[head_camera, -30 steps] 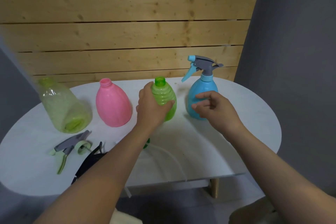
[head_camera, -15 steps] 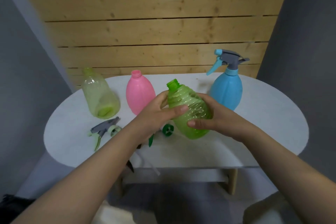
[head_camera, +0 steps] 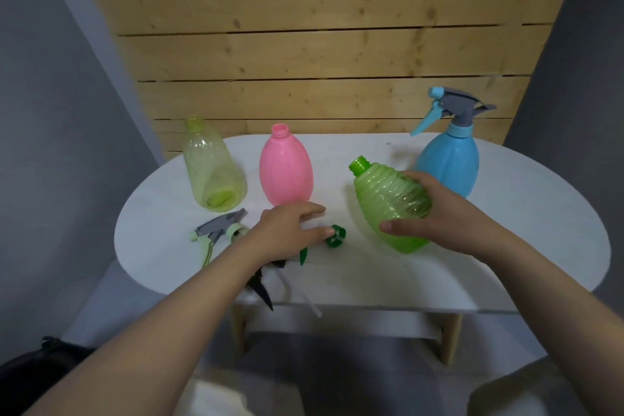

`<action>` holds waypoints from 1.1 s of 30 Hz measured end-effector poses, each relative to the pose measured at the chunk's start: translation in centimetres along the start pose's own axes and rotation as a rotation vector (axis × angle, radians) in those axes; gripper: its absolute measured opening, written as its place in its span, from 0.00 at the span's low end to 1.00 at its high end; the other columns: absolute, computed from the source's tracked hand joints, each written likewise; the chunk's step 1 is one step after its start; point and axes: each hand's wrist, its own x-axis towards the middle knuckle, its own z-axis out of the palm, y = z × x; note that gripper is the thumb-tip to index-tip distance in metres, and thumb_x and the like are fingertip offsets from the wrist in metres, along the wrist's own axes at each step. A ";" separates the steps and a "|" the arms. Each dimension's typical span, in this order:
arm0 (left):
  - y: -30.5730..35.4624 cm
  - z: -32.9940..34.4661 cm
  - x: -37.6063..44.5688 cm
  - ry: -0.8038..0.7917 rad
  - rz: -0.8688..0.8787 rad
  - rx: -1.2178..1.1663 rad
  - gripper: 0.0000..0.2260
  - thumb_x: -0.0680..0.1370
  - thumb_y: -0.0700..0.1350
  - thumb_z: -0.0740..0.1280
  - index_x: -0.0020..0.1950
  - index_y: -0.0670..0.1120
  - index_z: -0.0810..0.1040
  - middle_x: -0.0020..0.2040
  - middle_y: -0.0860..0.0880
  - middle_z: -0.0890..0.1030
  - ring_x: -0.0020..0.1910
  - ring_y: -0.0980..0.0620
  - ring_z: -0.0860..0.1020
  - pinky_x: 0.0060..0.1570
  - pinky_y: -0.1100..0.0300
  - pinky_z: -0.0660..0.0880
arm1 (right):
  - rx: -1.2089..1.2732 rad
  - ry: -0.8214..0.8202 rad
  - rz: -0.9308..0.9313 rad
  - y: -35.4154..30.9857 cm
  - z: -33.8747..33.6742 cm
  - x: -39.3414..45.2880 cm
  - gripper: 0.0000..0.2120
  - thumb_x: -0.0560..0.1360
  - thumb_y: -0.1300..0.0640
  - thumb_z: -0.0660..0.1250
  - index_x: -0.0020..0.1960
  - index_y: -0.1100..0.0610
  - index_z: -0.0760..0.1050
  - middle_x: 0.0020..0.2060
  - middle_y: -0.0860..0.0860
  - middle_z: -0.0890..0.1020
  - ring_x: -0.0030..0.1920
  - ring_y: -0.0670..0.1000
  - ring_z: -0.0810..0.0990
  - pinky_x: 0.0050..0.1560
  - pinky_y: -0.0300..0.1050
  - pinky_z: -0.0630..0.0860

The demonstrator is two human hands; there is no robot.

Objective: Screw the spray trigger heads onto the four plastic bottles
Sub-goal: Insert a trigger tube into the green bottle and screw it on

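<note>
1. Spray trigger heads and bottles, listed from my left across the white table [head_camera: 506, 246].
2. Pale yellow-green bottle [head_camera: 212, 176]: upright at the far left, neck bare.
3. Grey and pale-green trigger head [head_camera: 219, 230]: lying on its side in front of that bottle, near the table's front edge.
4. Pink bottle [head_camera: 286, 170]: upright just right of the yellow-green one, neck bare.
5. My left hand [head_camera: 287, 230]: low over the table in front of the pink bottle, fingers stretched out and holding nothing, fingertips just beside the green trigger head [head_camera: 336, 236]. A dark trigger head [head_camera: 261, 287] lies partly under my wrist, its tube overhanging the edge.
6. Green ribbed bottle [head_camera: 391, 203]: lifted off the table, tilted with its open neck pointing up and left.
7. My right hand [head_camera: 435, 213]: curled round the green bottle's lower body, thumb across the front.
8. Blue bottle [head_camera: 449, 162]: upright at the far right behind my right hand, grey and blue trigger head [head_camera: 452, 110] fitted on it.
</note>
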 end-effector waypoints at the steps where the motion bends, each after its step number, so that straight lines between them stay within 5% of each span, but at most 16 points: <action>1: 0.0 0.2 0.1 -0.009 0.001 0.007 0.27 0.73 0.59 0.67 0.69 0.50 0.70 0.70 0.53 0.71 0.69 0.53 0.68 0.70 0.47 0.61 | -0.007 -0.003 0.002 0.0 -0.1 0.0 0.39 0.60 0.46 0.78 0.65 0.43 0.63 0.45 0.35 0.71 0.44 0.37 0.72 0.37 0.29 0.66; 8: 0.2 0.9 1.1 -0.009 0.020 -0.023 0.24 0.70 0.56 0.71 0.63 0.50 0.75 0.61 0.55 0.76 0.62 0.55 0.72 0.67 0.50 0.64 | -0.045 -0.021 0.013 0.6 -1.3 -0.1 0.40 0.60 0.47 0.79 0.67 0.44 0.64 0.47 0.38 0.72 0.45 0.38 0.73 0.38 0.30 0.66; 11: 0.4 0.7 1.3 0.016 0.059 -0.117 0.15 0.70 0.53 0.72 0.54 0.50 0.76 0.50 0.54 0.72 0.52 0.54 0.72 0.55 0.58 0.69 | -0.025 -0.013 0.015 0.9 -2.0 -0.2 0.41 0.60 0.47 0.79 0.69 0.45 0.64 0.56 0.47 0.75 0.53 0.47 0.74 0.49 0.39 0.69; 13: 0.6 0.0 1.3 0.096 0.080 -0.171 0.22 0.71 0.52 0.72 0.62 0.46 0.76 0.53 0.56 0.73 0.55 0.57 0.72 0.50 0.70 0.69 | 0.024 -0.013 0.020 1.0 -2.8 -0.3 0.41 0.59 0.47 0.79 0.68 0.44 0.65 0.58 0.48 0.76 0.56 0.48 0.75 0.52 0.41 0.70; 15: 0.8 -0.9 1.0 0.198 0.105 -0.198 0.25 0.71 0.51 0.72 0.66 0.46 0.74 0.57 0.57 0.73 0.58 0.58 0.71 0.54 0.70 0.67 | 0.084 -0.035 0.026 0.9 -3.6 -0.5 0.42 0.55 0.43 0.77 0.66 0.42 0.66 0.57 0.48 0.77 0.55 0.47 0.77 0.52 0.41 0.72; 17: 0.7 -1.7 0.5 0.288 0.106 -0.219 0.26 0.70 0.51 0.73 0.66 0.48 0.74 0.58 0.55 0.73 0.59 0.57 0.72 0.57 0.64 0.68 | 0.128 -0.055 0.028 1.0 -4.2 -0.7 0.42 0.54 0.41 0.76 0.66 0.41 0.67 0.57 0.48 0.78 0.55 0.47 0.77 0.53 0.43 0.73; 22: -0.2 -2.9 -0.9 0.466 0.103 -0.220 0.22 0.70 0.47 0.73 0.64 0.50 0.75 0.53 0.53 0.72 0.50 0.60 0.72 0.45 0.81 0.63 | 0.113 -0.105 0.036 1.2 -4.5 -0.9 0.42 0.54 0.41 0.75 0.67 0.41 0.66 0.59 0.47 0.77 0.58 0.47 0.76 0.55 0.43 0.73; 27: -1.2 -3.1 -1.1 0.529 -0.029 -0.272 0.24 0.70 0.48 0.73 0.65 0.50 0.72 0.63 0.46 0.70 0.57 0.50 0.72 0.59 0.57 0.69 | 0.056 -0.182 0.062 1.3 -4.9 -1.2 0.42 0.53 0.43 0.77 0.66 0.41 0.67 0.61 0.48 0.76 0.59 0.49 0.75 0.59 0.45 0.73; 33: -1.7 -3.3 -1.1 0.634 -0.075 -0.299 0.23 0.69 0.47 0.74 0.62 0.45 0.72 0.61 0.42 0.74 0.54 0.49 0.74 0.50 0.55 0.72 | 0.024 -0.227 0.063 1.2 -4.5 -1.3 0.42 0.53 0.45 0.78 0.65 0.40 0.67 0.62 0.49 0.73 0.60 0.51 0.74 0.63 0.52 0.72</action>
